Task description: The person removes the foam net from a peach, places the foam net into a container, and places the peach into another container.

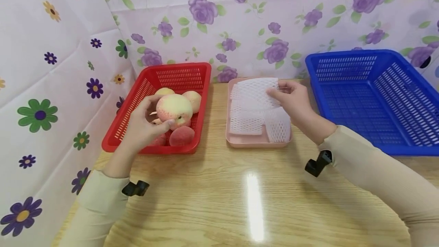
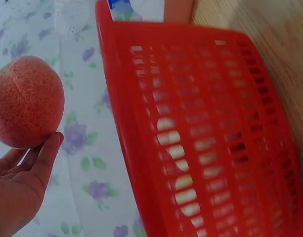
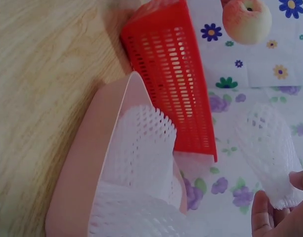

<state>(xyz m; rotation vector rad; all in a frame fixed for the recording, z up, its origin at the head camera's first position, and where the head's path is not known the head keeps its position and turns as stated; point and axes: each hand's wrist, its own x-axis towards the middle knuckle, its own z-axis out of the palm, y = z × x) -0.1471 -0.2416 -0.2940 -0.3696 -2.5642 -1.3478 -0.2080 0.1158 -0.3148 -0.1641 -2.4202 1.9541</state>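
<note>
My left hand [image 1: 142,125] grips a yellow and pink peach [image 1: 174,109], held up over the red basket [image 1: 204,98]. In the left wrist view that peach [image 2: 30,101] shows its redder side, clear of the basket rim. Several more peaches [image 1: 182,136] lie inside the basket. My right hand [image 1: 296,100] pinches one end of a white foam net sleeve [image 1: 257,87] above the pink tray [image 1: 236,141]. The right wrist view has this sleeve [image 3: 270,153] raised in the air, apart from the tray. Other foam net sleeves [image 1: 246,123] lie in the tray.
A blue basket [image 1: 363,102] stands at the right on the wooden table [image 1: 205,201]. Flowered cloth [image 1: 205,41] hangs behind the baskets and along the left side. The pink tray sits between the red and blue baskets.
</note>
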